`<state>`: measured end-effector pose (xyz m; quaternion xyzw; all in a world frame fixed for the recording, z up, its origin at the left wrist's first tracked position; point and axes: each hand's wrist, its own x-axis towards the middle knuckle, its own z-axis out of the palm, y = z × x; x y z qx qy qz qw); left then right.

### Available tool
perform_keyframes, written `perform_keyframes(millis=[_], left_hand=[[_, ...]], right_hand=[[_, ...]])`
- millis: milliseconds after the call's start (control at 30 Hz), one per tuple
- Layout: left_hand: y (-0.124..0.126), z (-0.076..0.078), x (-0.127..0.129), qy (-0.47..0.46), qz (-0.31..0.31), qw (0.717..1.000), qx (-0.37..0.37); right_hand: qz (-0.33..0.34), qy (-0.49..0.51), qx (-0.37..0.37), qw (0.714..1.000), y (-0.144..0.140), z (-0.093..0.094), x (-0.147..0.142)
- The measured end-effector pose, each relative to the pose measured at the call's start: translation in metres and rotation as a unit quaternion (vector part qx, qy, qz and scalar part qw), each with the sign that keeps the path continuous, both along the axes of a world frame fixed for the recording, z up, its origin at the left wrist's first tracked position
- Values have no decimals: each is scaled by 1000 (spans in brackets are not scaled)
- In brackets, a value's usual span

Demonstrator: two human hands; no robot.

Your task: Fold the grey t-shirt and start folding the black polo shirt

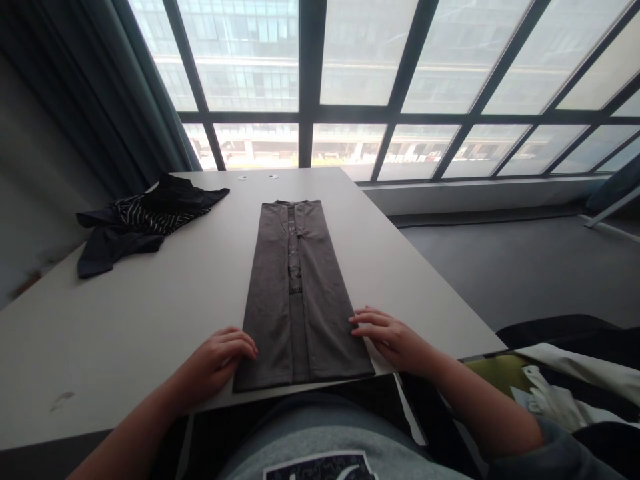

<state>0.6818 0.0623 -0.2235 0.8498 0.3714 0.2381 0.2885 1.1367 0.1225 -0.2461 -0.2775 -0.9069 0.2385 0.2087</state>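
Observation:
A dark grey T-shirt [327, 313] lies flat on the white table in front of me. Both its sides are folded inward, leaving a narrow strip down the middle where part of a black print shows. At its near left edge rests my left hand [220, 360], fingers loosely bent with the tips on the fabric. My right hand [390, 339] touches the opposite edge with its fingers stretched out and slightly apart. Neither hand grips the cloth. The shirt's near end lies along the table's front edge, and its neckline faces the window.
Dark clothes, one with white stripes [153, 213], lie heaped at the table's far left. The white table [190, 287] ends at a slanting right edge. Beyond it, more clothes [550, 393] are piled low on the right. A curtain [100, 87] and large windows stand behind.

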Motion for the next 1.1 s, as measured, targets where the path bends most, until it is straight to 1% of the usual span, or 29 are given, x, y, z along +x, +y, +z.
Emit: perform_keyframes(millis=[67,100,167,233,300,367,433,467,533,600,633,700,867,967,1033,1100], left_hand=[[20,9,20,29,-3,999,25],[33,14,33,55,-18,997,41],[67,20,63,110,-39,991,72],[109,21,94,162,-40,981,98],[154,14,119,224,-9,968,116],[194,1,136,269,40,955,123],[222,-16,143,301,74,945,105],[231,-26,144,314,78,942,90],[238,-45,142,327,75,940,64],[236,-60,139,324,71,941,60],[234,-65,137,320,72,942,63],[229,-70,136,317,74,943,65],[226,-68,136,304,73,947,70],[227,-65,136,291,65,952,74],[227,-63,135,287,62,953,72],[228,-61,136,283,64,954,70]], right_hand=[[-40,-15,1,999,36,-5,-6],[-58,-26,-3,998,57,-7,-10],[-99,-56,-14,993,105,-11,-23],[-120,-79,-23,989,150,-14,-38],[-126,-77,-23,989,189,-15,-56],[-143,-59,-16,988,217,-18,-72],[-162,-55,-7,985,237,-23,-86],[-164,-67,-6,984,244,-26,-92],[-147,-111,-11,983,255,-35,-100],[-130,-166,-22,977,262,-42,-104],[-131,-189,-26,973,265,-46,-105],[-154,-222,-33,962,270,-49,-104],[-236,-262,-48,935,281,-49,-101],[-268,-252,-24,929,283,-46,-103],[-265,-231,6,936,284,-44,-107],[-230,-213,32,949,285,-41,-112]])
